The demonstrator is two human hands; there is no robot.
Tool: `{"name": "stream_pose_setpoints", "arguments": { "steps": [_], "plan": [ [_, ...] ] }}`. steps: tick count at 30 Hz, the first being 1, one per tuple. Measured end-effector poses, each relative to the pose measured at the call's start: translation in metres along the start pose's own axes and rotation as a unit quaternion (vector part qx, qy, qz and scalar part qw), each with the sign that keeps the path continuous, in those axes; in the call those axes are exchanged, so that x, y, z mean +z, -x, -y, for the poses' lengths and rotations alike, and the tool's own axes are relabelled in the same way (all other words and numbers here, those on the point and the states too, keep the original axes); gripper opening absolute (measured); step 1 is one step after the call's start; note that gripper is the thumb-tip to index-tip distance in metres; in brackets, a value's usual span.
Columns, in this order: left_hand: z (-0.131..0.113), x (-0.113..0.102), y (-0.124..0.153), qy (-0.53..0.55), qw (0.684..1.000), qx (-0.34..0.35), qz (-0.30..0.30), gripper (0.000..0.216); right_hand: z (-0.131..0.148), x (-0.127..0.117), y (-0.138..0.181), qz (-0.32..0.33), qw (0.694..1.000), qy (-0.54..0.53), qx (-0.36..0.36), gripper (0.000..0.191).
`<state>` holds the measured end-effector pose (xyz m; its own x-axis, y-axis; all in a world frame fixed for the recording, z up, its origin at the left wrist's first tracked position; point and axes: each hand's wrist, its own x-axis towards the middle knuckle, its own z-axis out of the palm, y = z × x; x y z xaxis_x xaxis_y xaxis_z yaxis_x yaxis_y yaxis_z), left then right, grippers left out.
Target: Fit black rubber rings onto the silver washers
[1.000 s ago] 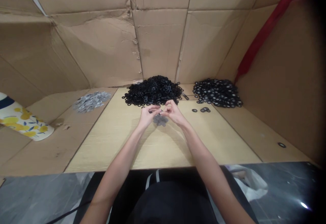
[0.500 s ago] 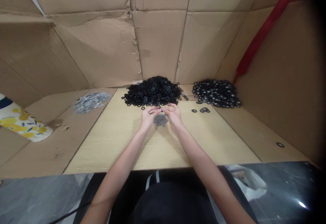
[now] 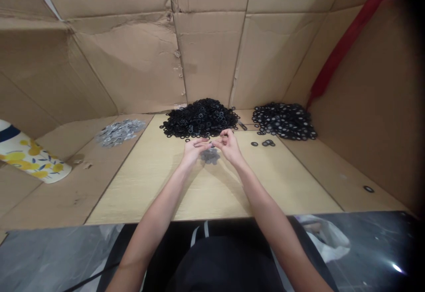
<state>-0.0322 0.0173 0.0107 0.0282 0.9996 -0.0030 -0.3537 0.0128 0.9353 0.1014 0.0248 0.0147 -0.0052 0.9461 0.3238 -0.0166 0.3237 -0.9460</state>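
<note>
My left hand [image 3: 193,149] and my right hand [image 3: 229,146] meet fingertip to fingertip over the pale wooden board [image 3: 166,186], both pinched on a small part too tiny to name. Right under them lies a small heap of grey discs [image 3: 210,155]. Just beyond my hands rises a big pile of black rings [image 3: 200,117]. A second pile of black rings with pale centres [image 3: 283,121] sits at the back right, with a few loose ones [image 3: 264,143] in front of it.
Cardboard walls [image 3: 206,53] enclose the back and sides. A spread of grey discs [image 3: 119,130] lies at the back left. A flowered cup [image 3: 29,158] lies on its side at far left. One stray ring [image 3: 368,189] rests at right. A red strip [image 3: 341,44] leans against the right wall.
My hands stay together over the small grey heap. The right hand's fingers have lifted and curled slightly, then pinched back toward the left fingertips. The piles have not moved.
</note>
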Motion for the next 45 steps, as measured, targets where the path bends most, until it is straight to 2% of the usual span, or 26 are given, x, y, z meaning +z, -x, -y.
{"name": "stream_pose_setpoints", "arguments": {
  "steps": [4, 10, 14, 18, 21, 24, 29, 33, 39, 45],
  "plan": [
    [-0.002, 0.002, 0.004, 0.034, 0.999, -0.029, -0.009, 0.04, 0.001, -0.006, -0.001, 0.02, 1.0, 0.007, -0.011, 0.043],
    [-0.005, 0.005, 0.007, 0.065, 0.998, -0.005, -0.02, 0.04, 0.013, -0.007, 0.007, 0.061, 0.998, 0.017, -0.002, 0.038],
    [-0.007, 0.004, 0.005, 0.035, 0.999, 0.023, 0.015, 0.04, 0.02, -0.009, 0.01, 0.107, 0.994, 0.017, 0.009, 0.035],
    [-0.007, 0.0, 0.003, -0.012, 0.998, 0.04, 0.044, 0.038, 0.021, -0.011, 0.01, 0.12, 0.992, 0.026, 0.014, 0.034],
    [-0.006, 0.001, 0.003, -0.011, 0.999, 0.016, 0.04, 0.036, 0.018, -0.01, 0.008, 0.112, 0.994, 0.014, 0.012, 0.036],
    [-0.003, 0.005, 0.005, 0.036, 0.999, -0.002, 0.021, 0.034, 0.012, -0.004, 0.005, 0.084, 0.995, -0.044, 0.022, 0.04],
    [0.008, 0.016, 0.006, 0.155, 0.987, 0.019, -0.039, 0.029, 0.004, 0.015, 0.008, -0.031, 0.983, -0.163, 0.074, 0.041],
    [0.014, 0.022, 0.009, 0.16, 0.986, -0.001, -0.042, 0.031, 0.003, 0.019, 0.01, -0.094, 0.975, -0.186, 0.08, 0.043],
    [0.005, 0.019, 0.011, 0.113, 0.993, -0.001, -0.028, 0.039, 0.005, 0.011, 0.007, -0.057, 0.988, -0.12, 0.083, 0.043],
    [0.003, 0.013, 0.004, 0.118, 0.993, -0.016, -0.01, 0.034, 0.003, 0.014, 0.007, -0.049, 0.993, -0.101, 0.047, 0.039]
  ]
}}
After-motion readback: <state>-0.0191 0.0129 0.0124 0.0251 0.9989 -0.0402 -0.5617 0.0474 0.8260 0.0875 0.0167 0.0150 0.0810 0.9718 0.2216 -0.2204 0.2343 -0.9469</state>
